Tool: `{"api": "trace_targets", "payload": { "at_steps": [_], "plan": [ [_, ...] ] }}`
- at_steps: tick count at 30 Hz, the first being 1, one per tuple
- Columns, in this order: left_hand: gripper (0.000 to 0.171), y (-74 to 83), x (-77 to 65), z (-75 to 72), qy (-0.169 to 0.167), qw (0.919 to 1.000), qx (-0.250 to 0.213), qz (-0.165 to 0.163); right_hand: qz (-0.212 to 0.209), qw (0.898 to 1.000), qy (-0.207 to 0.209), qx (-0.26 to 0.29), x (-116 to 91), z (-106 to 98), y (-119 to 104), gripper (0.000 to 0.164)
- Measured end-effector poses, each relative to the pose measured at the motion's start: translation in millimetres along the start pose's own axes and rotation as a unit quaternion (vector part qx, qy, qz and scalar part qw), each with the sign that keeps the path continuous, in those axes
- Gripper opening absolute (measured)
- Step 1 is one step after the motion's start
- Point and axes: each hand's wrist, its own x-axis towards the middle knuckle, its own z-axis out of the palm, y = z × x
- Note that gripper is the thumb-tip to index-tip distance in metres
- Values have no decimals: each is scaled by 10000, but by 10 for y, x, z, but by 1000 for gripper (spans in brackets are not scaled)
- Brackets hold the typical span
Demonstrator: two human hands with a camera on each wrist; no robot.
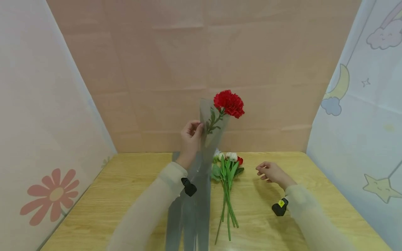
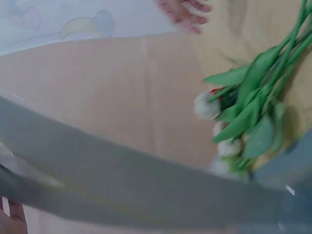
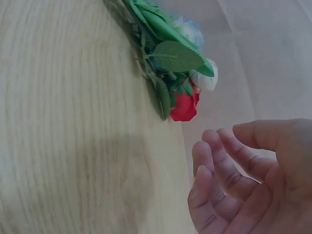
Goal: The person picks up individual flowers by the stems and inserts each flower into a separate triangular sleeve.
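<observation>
Carnation (image 1: 228,103) above left grip (image 1: 191,137), stem (image 1: 215,121) seemingly inside grey wrap (image 1: 208,150)

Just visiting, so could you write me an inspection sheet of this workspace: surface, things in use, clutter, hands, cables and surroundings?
Surface: wood-grain table.
Things in use: red flower, its stem inside a see-through grey wrapper; grey sheets lie beside a bunch of flowers.
Clutter: nothing seen.
Hands: left hand pinches the wrapper; right hand is above the table, fingers loosely bent, holding nothing.
Cables: nothing seen.
Surroundings: brownish backdrop behind; pale side panels with cartoon prints.
</observation>
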Motion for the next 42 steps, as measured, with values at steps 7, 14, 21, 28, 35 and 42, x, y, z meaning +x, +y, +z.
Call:
{"api": "trace_targets", "payload": {
  "at_steps": [7,14,21,28,35,42],
  "plan": [
    [24,111,356,-440,623,9915,1124,-181,63,9999,25,78,-42,47,106,35],
    [22,-98,449,-1005,724,9661,1638,-1859,7,9999,86,85,-95,74,69,38],
    [25,-514,117,-1514,828,9209,2028,-3224,-33,9999,95,131,-116,114,19,37],
    [29,-840,-349,-1865,853,8832,3086,-3428,-37,9997,85,246,-121,189,28,34],
    [37,-931,-540,-2066,765,8497,3685,-3694,63,9995,108,291,-129,223,94,32],
    [42,-1185,-521,-2171,483,8343,3724,-4037,113,9994,121,305,-173,227,86,32]
  ]
}}
